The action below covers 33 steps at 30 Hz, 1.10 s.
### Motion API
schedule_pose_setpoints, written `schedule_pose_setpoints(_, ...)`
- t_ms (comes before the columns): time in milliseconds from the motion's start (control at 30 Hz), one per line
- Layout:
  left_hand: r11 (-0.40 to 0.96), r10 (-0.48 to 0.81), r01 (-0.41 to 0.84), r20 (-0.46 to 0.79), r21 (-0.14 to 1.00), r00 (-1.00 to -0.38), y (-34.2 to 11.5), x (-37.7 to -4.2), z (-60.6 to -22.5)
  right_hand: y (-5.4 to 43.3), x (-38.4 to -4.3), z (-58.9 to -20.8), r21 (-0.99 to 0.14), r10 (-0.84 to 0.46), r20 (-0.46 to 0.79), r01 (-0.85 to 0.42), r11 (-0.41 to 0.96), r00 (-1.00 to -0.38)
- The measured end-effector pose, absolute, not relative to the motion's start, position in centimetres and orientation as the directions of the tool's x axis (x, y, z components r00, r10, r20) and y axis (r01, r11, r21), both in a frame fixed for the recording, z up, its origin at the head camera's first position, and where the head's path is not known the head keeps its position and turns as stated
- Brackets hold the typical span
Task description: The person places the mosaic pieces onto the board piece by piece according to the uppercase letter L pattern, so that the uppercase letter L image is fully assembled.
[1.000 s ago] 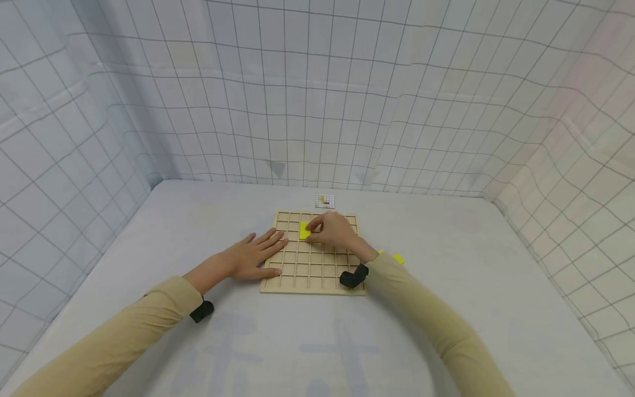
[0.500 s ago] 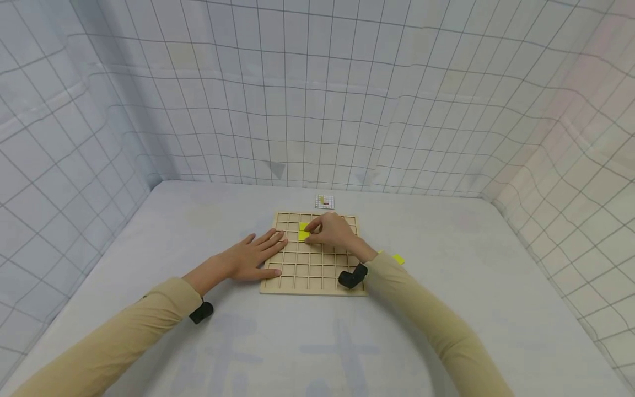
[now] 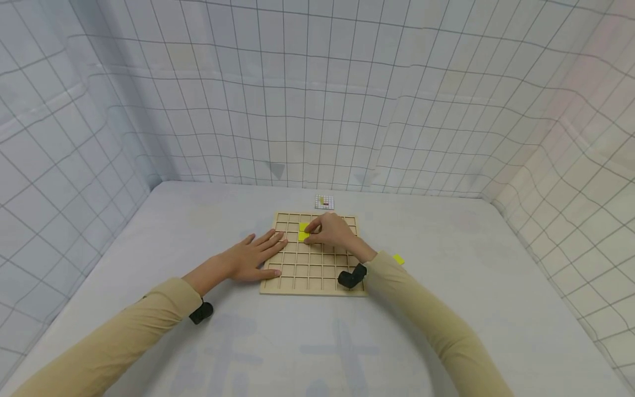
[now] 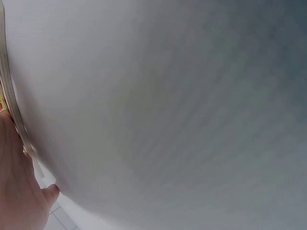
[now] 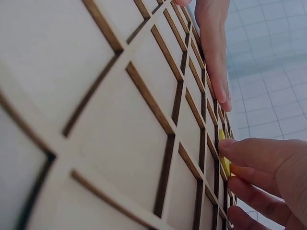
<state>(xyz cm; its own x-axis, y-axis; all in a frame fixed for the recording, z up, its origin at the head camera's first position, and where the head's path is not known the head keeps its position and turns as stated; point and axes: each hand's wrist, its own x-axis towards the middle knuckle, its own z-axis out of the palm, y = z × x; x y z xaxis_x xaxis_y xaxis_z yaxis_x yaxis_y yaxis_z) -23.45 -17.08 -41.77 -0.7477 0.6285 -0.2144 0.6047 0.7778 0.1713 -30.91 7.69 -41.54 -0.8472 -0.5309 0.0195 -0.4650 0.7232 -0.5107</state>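
Note:
A wooden grid board (image 3: 313, 293) lies on the table. My left hand (image 3: 248, 257) rests spread on its left edge, fingers straight and reaching over the cells. Over the upper part of the board, my right hand (image 3: 333, 230) has its thumb and fingers curled at a yellow square tile (image 3: 303, 236). Another yellow tile (image 3: 303, 226) sits directly behind that one, in the neighbouring cell. The right wrist view shows the thumb and fingertips pinching at the yellow tile (image 5: 224, 160); fingers cover part of it. In the left wrist view, my left hand (image 4: 19, 187) lies along the board's edge.
A small white card (image 3: 324, 202) with a coloured grid lies behind the board. One more yellow tile (image 3: 398, 259) lies to the right, beside my right sleeve (image 3: 421, 309). White cloth walls with grid lines surround the table at the back and sides.
A dividing line now shows between the two yellow tiles under my right hand, where they looked like one yellow patch. My right sleeve has shifted slightly, and my left hand stays put.

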Motion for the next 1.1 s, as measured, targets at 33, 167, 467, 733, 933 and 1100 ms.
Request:
schedule_pose_setpoints(33, 0.778, 0.628, 0.604, -0.215, 0.172, -0.748, -17.1, -23.4, -41.8, 7.7, -30.9, -41.5, -0.509, -0.531, 0.021, -0.466, 0.723, -0.847)
schedule_pose_setpoints(167, 0.777, 0.629, 0.604, -0.212, 0.176, -0.748, -17.1, -23.5, -41.9, 7.7, -30.9, -41.5, -0.503, -0.532, 0.028, -0.471, 0.724, -0.846)
schedule_pose_setpoints(467, 0.77, 0.638, 0.612, -0.191, 0.181, -0.746, -17.2, -23.6, -42.0, 7.8, -30.8, -41.5, -0.501, -0.533, 0.047, -0.482, 0.719, -0.845)
schedule_pose_setpoints(733, 0.775, 0.632, 0.605, -0.21, 0.184, -0.746, -17.1, -23.6, -42.0, 9.2, -30.6, -41.1, -0.519, -0.5, 0.089, -0.469, 0.715, -0.861)
schedule_pose_setpoints(933, 0.777, 0.63, 0.605, -0.214, 0.174, -0.747, -17.2, -23.6, -42.0, 11.4, -30.6, -40.2, -0.547, -0.501, 0.14, -0.488, 0.68, -0.854)
schedule_pose_setpoints(1100, 0.775, 0.632, 0.606, -0.209, 0.18, -0.746, -17.2, -23.5, -41.9, 13.6, -30.7, -39.8, -0.525, -0.504, 0.183, -0.518, 0.675, -0.844)
